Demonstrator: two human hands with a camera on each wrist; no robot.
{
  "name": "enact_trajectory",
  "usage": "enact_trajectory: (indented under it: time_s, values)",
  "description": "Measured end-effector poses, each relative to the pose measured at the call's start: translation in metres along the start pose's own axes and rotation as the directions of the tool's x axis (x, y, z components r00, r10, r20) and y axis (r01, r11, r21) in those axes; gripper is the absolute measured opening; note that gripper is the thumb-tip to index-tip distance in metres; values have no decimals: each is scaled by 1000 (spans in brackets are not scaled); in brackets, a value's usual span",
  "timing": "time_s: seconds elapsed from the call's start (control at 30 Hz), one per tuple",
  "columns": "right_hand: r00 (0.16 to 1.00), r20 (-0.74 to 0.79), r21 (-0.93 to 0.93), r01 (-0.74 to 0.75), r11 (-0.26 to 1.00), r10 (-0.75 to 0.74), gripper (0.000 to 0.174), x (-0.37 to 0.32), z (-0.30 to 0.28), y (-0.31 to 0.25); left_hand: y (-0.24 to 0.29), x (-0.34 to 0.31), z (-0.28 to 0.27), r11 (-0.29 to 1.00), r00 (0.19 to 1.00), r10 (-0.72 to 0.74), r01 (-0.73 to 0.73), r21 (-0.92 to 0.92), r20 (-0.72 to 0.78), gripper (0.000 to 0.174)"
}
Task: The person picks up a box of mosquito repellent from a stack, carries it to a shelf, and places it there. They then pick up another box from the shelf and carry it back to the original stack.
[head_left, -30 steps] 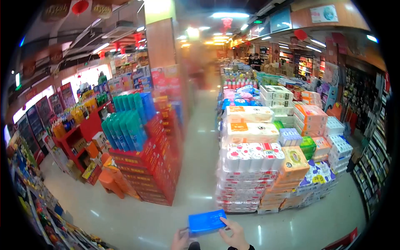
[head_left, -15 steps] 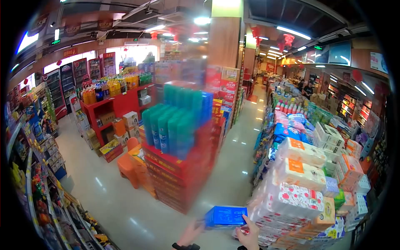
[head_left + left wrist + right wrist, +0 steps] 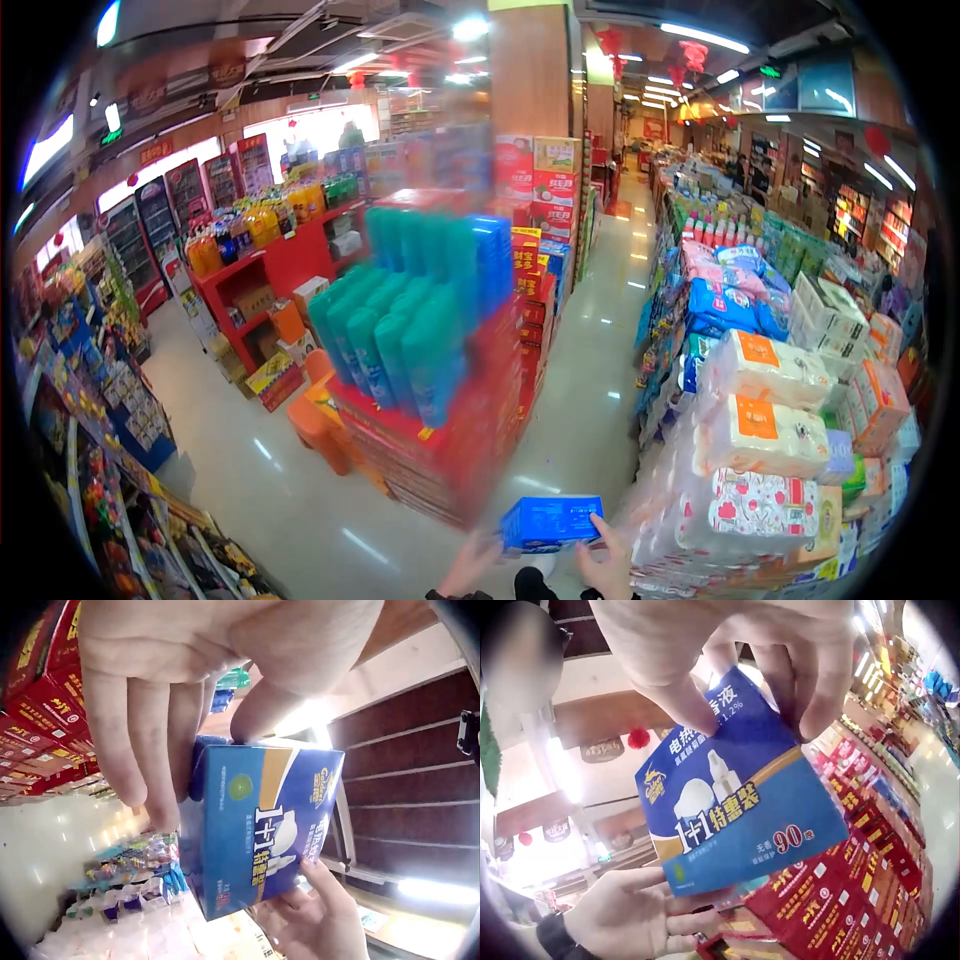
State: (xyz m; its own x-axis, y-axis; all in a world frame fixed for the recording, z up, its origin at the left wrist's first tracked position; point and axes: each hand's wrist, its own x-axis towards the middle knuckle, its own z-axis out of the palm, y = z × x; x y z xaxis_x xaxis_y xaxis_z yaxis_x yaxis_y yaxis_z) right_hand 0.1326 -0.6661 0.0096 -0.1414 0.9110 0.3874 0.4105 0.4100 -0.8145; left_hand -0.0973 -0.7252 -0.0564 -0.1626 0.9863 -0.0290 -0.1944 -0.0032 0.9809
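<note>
A blue box (image 3: 552, 522) printed "1+1" is in front of the body, low in the head view. My right hand (image 3: 608, 560) pinches it, the thumb (image 3: 694, 712) on its printed face and the fingers round its edge. At the opposite end is my left hand (image 3: 470, 562), its fingers (image 3: 154, 750) extended and fairly straight along the box's end and its thumb at the edge. In the right wrist view the left hand (image 3: 622, 915) lies palm up beside the box (image 3: 742, 795). The box's back is hidden there.
Red cartons (image 3: 400, 440) topped with green bottles (image 3: 385, 340) stand ahead on the left, near an orange stool (image 3: 318, 420). Stacked tissue packs (image 3: 765, 430) are on the right. A tiled aisle (image 3: 600, 330) runs between them. Shelves (image 3: 110, 500) line the left edge.
The head view has turned left, so the cartons and tissue packs have shifted right. The box has tilted and shows more of its faces; both hands remain at it.
</note>
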Motion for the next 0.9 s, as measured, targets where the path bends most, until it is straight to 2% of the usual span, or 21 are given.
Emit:
enact_trajectory:
  time_s: [0.03,0.07,0.13,0.17,0.27,0.3,0.33,0.4,0.43,0.53,0.57,0.6,0.63,0.67,0.7,0.73,0.77,0.83,0.9]
  values:
    - [998,-47,40,37,999,-35,51,12,3,13,-5,20,0,1000,999,-9,10,-26,36,40]
    - [999,-41,85,7,996,-4,51,25,5,23,-4,34,2,998,997,-23,27,-51,70,41]
    - [999,-32,175,-20,984,26,52,68,2,38,12,73,10,994,999,-38,35,105,33,39]
    - [999,-45,155,-6,988,13,53,87,1,44,21,94,13,982,999,-37,33,187,16,38]
    - [993,-22,-3,115,993,-115,52,144,-8,71,41,155,22,966,976,-211,200,164,53,38]
    - [979,-70,-26,191,981,-192,51,162,-13,71,43,181,29,981,982,-165,155,114,86,38]
    - [975,-116,-16,189,982,-190,50,176,-17,74,52,198,43,991,985,-129,124,52,118,39]
    - [966,-191,4,179,984,-175,49,198,-21,85,75,226,73,995,979,-87,76,67,186,37]
    - [962,-225,-17,155,988,-155,50,207,-22,98,69,247,80,990,977,-65,37,140,203,37]
    - [968,-229,18,-104,994,106,52,224,-34,124,53,295,97,953,980,-18,-43,301,197,36]
    - [969,-201,80,-131,988,145,50,232,-41,126,53,302,107,947,985,-14,-43,317,174,37]
    - [967,-207,45,-142,989,148,50,240,-43,137,49,314,116,943,989,-9,-41,331,150,38]
    - [965,-214,10,-155,988,153,49,246,-43,149,31,330,117,985,975,-59,22,171,215,40]
    - [962,-220,-24,-170,985,161,49,254,-44,160,12,350,118,989,969,-75,42,142,236,41]
    - [955,-196,21,-224,974,224,51,264,-45,165,9,367,123,991,962,-95,67,117,255,42]
    - [949,-243,13,-204,979,201,51,276,-44,176,6,377,124,990,955,-126,102,101,270,43]
    - [940,-285,13,-193,981,188,52,288,-40,189,2,390,124,992,962,-41,6,130,269,40]
    - [927,-337,10,-169,986,162,51,316,-33,195,-5,435,122,989,915,-144,118,92,377,39]
    - [923,-336,17,-195,981,189,51,352,-27,183,1,480,120,982,873,-180,188,26,453,38]
